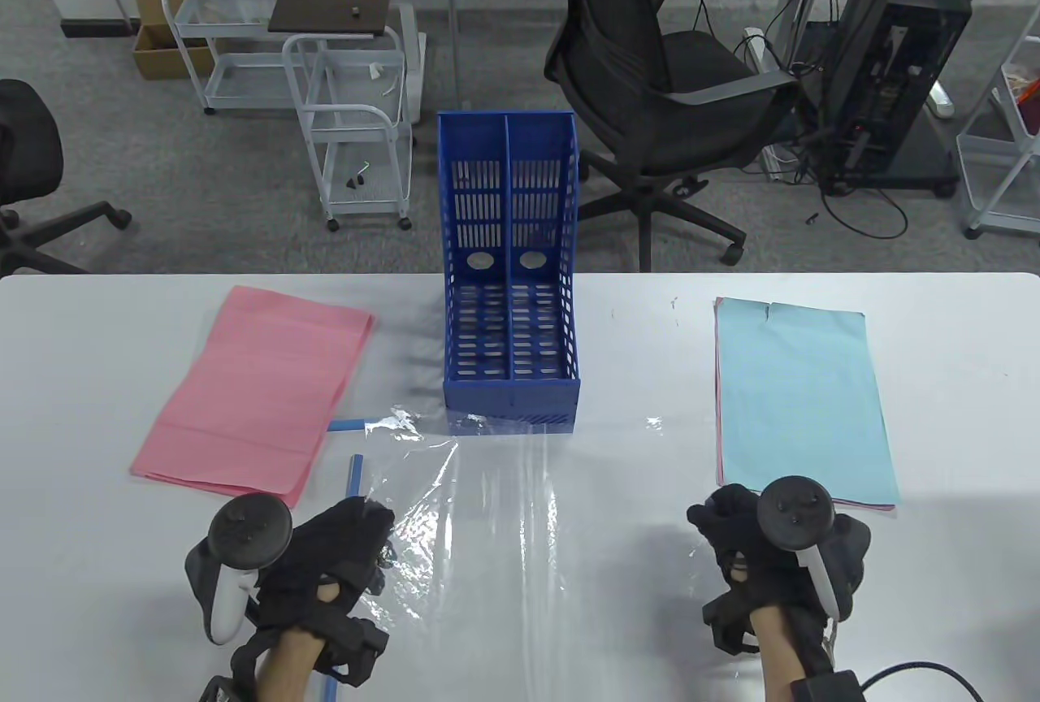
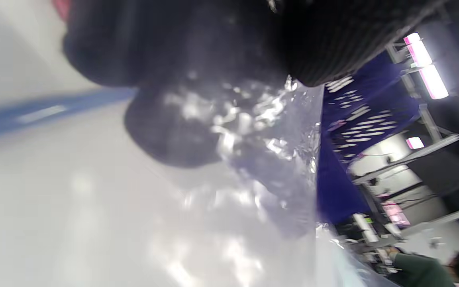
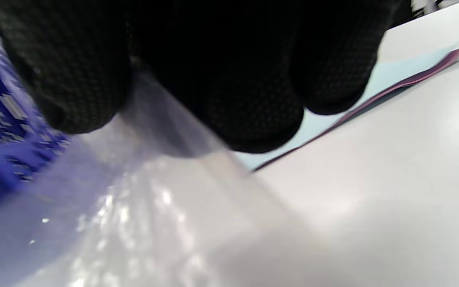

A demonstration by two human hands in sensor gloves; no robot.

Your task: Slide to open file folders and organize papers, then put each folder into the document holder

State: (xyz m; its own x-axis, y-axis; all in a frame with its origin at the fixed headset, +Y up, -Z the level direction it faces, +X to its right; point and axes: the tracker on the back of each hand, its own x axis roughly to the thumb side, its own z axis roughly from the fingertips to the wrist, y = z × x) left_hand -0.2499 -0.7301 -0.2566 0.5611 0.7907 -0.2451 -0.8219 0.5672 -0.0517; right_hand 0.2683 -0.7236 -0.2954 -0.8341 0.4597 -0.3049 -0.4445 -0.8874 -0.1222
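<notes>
**Getting started, holder still empty**

Both hands grip the clear folder [image 1: 520,523]: left hand [image 1: 325,564] at one edge, right hand [image 1: 764,548] seemingly pinching the other (blurry). Pink papers [image 1: 252,393] and blue papers [image 1: 800,401] lie unfiled; document holder [image 1: 508,271] holds nothing.

White table [image 1: 97,572]: papers, holder, folder.

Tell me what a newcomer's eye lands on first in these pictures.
The tall blue document holder stands at the table's far middle, both slots without folders. A pink paper stack lies to its left and a light blue paper stack to its right. In front, the gloved left hand and right hand grip the two near corners of a clear plastic folder on the white table.
</notes>
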